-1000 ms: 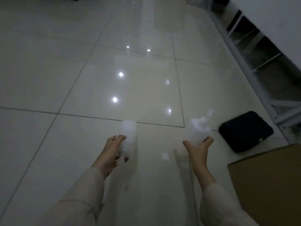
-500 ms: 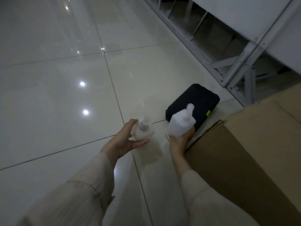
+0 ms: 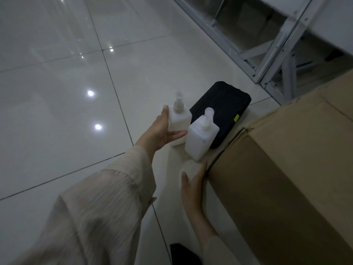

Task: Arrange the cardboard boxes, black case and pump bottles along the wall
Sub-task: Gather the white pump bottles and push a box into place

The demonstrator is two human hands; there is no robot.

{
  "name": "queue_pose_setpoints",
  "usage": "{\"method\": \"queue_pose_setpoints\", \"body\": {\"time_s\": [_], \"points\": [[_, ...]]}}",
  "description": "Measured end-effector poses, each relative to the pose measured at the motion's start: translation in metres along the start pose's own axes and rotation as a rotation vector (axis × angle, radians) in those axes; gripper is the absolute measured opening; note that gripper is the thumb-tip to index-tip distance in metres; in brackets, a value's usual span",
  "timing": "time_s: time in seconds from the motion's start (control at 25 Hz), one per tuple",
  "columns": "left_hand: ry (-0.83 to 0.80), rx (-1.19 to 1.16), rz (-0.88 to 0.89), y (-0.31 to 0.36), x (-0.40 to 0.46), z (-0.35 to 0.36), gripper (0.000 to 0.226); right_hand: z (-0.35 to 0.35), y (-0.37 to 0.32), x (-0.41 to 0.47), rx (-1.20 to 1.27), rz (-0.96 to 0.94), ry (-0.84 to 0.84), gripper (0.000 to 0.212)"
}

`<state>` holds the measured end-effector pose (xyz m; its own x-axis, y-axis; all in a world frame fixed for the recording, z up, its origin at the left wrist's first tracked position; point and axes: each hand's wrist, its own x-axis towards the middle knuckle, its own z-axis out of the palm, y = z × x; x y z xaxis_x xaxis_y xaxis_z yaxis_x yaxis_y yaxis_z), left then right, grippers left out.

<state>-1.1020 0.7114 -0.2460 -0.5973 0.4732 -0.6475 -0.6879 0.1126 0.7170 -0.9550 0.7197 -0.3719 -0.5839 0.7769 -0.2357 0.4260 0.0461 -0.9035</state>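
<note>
Both 2 bottles (image 3: 201, 139) stand by the case (image 3: 225, 109) (box (image 3: 286, 178) just beside). Left hand (image 3: 162, 131) holds 1 bottle; right hand (image 3: 193, 185) is spread, empty. Nearly done.

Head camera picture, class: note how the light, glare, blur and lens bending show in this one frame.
Head view: dim overall; small bright lamp reflections glare on the glossy floor tiles; the near sleeve is soft with blur, as is the top of the left bottle; the wide lens slants the metal frame and the cardboard box; the black case shows little detail beyond its green tag.
</note>
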Motion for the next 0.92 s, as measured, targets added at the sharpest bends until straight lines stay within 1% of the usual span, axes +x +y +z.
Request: {"method": "queue_pose_setpoints", "body": {"time_s": [0.04, 0.12, 0.2, 0.24, 0.4, 0.48, 0.6, 0.76, 0.84, 0.92], "points": [[0.01, 0.026, -0.018, -0.003, -0.003, -0.004, 0.063, -0.002, -0.002, -0.001, -0.004, 0.021, -0.002, 0.081], [0.081, 0.087, -0.009, -0.014, -0.015, -0.021, 0.067, -0.005, -0.011, -0.006, 0.018, 0.082, -0.009, 0.072], [0.206, 0.134, 0.047, -0.033, -0.029, -0.048, 0.067, -0.003, -0.021, -0.016, 0.021, 0.117, -0.072, 0.059], [0.286, 0.144, 0.072, -0.046, -0.039, -0.065, 0.064, 0.0, -0.025, -0.023, -0.011, 0.105, -0.126, 0.052], [0.722, 0.064, 0.13, -0.11, -0.106, -0.164, 0.045, 0.039, -0.039, -0.064, -0.154, -0.041, -0.394, 0.033], [0.951, 0.021, 0.145, -0.146, -0.158, -0.217, 0.038, 0.068, -0.055, -0.097, -0.179, -0.111, -0.553, 0.029], [1.253, -0.035, 0.14, -0.19, -0.247, -0.287, 0.034, 0.113, -0.075, -0.163, -0.232, -0.219, -0.773, 0.026], [1.597, -0.122, 0.097, -0.241, -0.363, -0.361, 0.028, 0.164, -0.084, -0.272, -0.312, -0.34, -1.061, 0.026], [1.721, -0.103, 0.068, -0.269, -0.406, -0.384, 0.028, 0.18, -0.083, -0.317, -0.39, -0.408, -1.18, 0.025], [1.826, -0.087, -0.045, -0.296, -0.442, -0.398, 0.032, 0.192, -0.08, -0.361, -0.467, -0.483, -1.287, 0.025]]}}
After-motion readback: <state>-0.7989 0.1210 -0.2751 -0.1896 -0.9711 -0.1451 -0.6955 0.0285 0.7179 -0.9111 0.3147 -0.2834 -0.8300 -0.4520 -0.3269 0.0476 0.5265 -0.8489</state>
